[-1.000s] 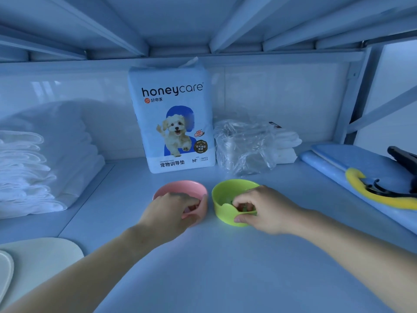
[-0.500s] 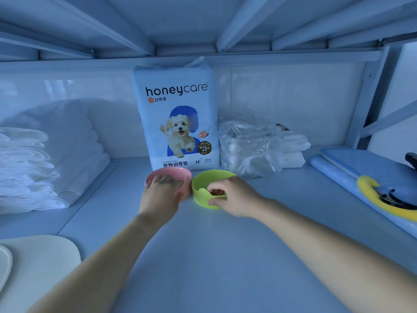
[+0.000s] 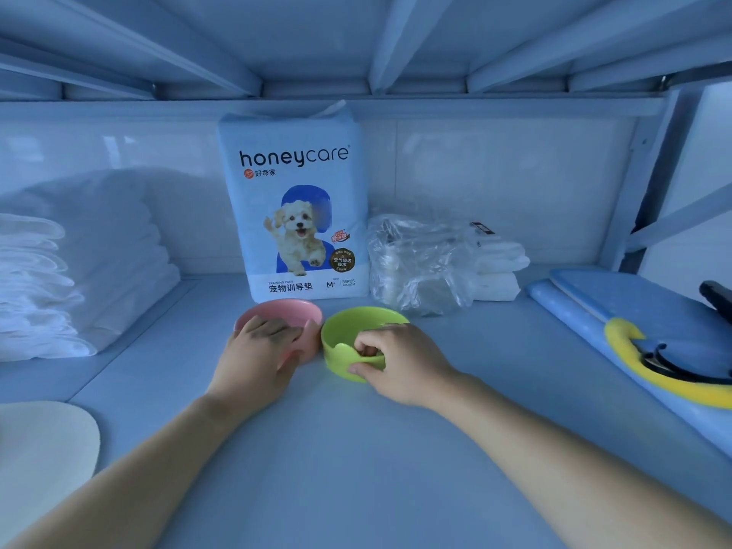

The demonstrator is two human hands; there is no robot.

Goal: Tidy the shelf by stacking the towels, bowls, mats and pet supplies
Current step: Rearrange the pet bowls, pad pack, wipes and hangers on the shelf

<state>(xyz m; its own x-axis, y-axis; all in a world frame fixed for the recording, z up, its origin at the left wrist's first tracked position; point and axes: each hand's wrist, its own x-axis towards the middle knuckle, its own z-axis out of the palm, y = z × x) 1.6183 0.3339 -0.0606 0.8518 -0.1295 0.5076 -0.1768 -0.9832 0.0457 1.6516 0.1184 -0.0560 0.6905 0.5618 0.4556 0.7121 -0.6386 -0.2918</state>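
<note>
A pink bowl and a green bowl sit side by side on the shelf board, just in front of an upright honeycare pet pad pack. My left hand grips the pink bowl's near rim, fingers over the edge. My right hand pinches the green bowl's near rim, thumb outside and fingers inside. The bowls almost touch. A stack of folded white towels lies at the left.
A crumpled clear plastic bag and small folded white cloths sit right of the pack. Blue mats with a yellow-handled tool lie at the right. A cream mat is at the lower left. Shelf beams hang close overhead.
Both hands have pushed the two bowls back along the shelf toward the pet pad pack, keeping the same grips; the bowls now stand right before it.
</note>
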